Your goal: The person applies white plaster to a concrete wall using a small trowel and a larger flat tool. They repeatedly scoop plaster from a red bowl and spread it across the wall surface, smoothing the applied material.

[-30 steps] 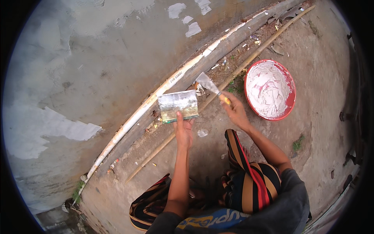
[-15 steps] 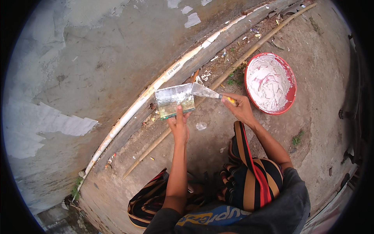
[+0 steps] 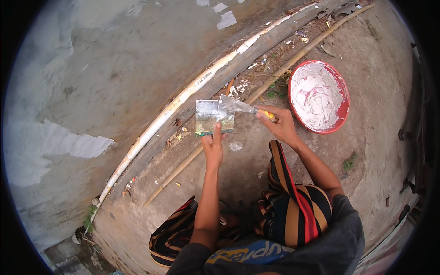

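Observation:
My left hand (image 3: 213, 145) grips a wide, flat metal plastering blade (image 3: 207, 120) by its green lower edge, thumb pressed on its face. The blade is smeared with grey and yellowish residue. In my right hand (image 3: 280, 124) is a putty knife (image 3: 237, 105) with a yellow handle, its metal end pointing left and overlapping the upper right corner of the wide blade. Just beyond my right hand, a red basin (image 3: 344, 118) holds a whitish paste (image 3: 317, 95) with swirled marks.
A grey wall (image 3: 123, 68) with pale patches fills the left. Along its foot runs a white pipe (image 3: 176, 103). A long bamboo pole (image 3: 300, 55) lies on the dirt ground (image 3: 376, 101) among litter. Small weeds (image 3: 349, 162) grow at the right.
The wide blade has shifted right and stands more level. The putty knife has moved slightly left, so its tip now overlaps the wide blade further in from the edge.

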The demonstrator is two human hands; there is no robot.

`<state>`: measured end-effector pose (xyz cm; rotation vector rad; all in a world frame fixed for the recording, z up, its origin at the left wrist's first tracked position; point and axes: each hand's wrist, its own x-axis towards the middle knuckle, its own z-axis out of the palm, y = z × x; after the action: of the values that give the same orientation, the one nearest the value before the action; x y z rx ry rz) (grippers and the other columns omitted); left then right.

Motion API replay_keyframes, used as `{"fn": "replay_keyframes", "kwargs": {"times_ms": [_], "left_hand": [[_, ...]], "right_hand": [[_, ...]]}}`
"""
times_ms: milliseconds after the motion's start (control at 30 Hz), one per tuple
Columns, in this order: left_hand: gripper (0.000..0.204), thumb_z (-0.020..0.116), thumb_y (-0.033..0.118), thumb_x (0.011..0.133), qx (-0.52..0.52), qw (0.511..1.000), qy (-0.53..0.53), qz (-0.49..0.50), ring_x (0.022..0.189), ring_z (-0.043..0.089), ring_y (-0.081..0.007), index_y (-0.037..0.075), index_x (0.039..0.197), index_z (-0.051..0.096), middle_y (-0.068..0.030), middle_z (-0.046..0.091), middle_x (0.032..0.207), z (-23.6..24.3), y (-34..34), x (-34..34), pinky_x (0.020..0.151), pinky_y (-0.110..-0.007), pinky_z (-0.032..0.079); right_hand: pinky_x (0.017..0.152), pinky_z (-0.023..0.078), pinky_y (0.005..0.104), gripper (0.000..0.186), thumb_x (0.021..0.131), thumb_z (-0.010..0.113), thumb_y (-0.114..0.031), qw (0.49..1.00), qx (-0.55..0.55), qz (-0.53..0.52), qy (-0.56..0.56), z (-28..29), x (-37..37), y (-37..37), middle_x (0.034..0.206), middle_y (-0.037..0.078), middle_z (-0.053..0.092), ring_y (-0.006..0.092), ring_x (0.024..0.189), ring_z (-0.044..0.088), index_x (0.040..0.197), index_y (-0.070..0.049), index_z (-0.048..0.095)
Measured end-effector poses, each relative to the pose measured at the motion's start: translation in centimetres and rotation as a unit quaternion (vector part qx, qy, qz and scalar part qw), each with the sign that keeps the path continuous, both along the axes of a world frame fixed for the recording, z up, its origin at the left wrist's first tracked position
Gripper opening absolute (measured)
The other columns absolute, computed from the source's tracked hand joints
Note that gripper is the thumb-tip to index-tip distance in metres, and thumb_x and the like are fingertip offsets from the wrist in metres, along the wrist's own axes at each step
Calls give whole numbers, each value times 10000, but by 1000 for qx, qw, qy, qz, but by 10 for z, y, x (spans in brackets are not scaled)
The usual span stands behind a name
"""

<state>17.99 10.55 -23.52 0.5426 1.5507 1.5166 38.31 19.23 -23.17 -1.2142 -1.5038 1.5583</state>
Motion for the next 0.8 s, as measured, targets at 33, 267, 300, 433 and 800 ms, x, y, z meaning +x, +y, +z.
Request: {"fn": "replay_keyframes", "kwargs": {"times_ms": [33, 267, 300, 433, 800], "left_hand": [[389, 632, 222, 934, 1, 1000, -11, 10, 1001, 605, -187, 33, 1234, 473, -103, 580, 1152, 1, 1, -1, 758, -360, 563], [402, 625, 230, 938, 32, 999, -37, -6, 983, 617, -191, 5, 1239, 482, -112, 582, 1167, -1, 1, -10, 780, -367, 566], [401, 622, 226, 940, 17, 1000, -20, -13, 977, 621, -191, 1, 1242, 484, -112, 586, 1164, 0, 1, -8, 783, -366, 566], [387, 614, 216, 944, -25, 998, 36, -45, 959, 629, -190, -13, 1235, 500, -112, 605, 1135, 3, -1, 3, 789, -364, 566], [368, 617, 253, 943, -80, 990, 75, -90, 890, 623, -182, -42, 1146, 533, -122, 615, 1089, -12, -5, 1, 787, -377, 552]], "right_hand": [[724, 478, 225, 291, 889, 687, -134, 1000, 4, -8, 18, 0, 0, 0, 1000, 75, 692, 65, 852, 573, 1142, 8, 666], [730, 477, 228, 283, 891, 682, -128, 1000, 0, -6, -11, -19, 11, -1, 1012, 73, 686, 68, 876, 569, 1136, 14, 667], [728, 477, 227, 284, 891, 683, -129, 1000, 0, -6, -2, -21, 9, -1, 1015, 73, 687, 68, 873, 569, 1136, 15, 667], [712, 478, 224, 287, 890, 684, -128, 1000, 11, -7, 7, -11, -3, -4, 1016, 70, 689, 65, 851, 566, 1141, 9, 666], [738, 494, 238, 294, 856, 713, -163, 997, 35, -49, 53, 25, -13, 1, 966, 80, 717, 65, 837, 590, 1114, -24, 688]]}}
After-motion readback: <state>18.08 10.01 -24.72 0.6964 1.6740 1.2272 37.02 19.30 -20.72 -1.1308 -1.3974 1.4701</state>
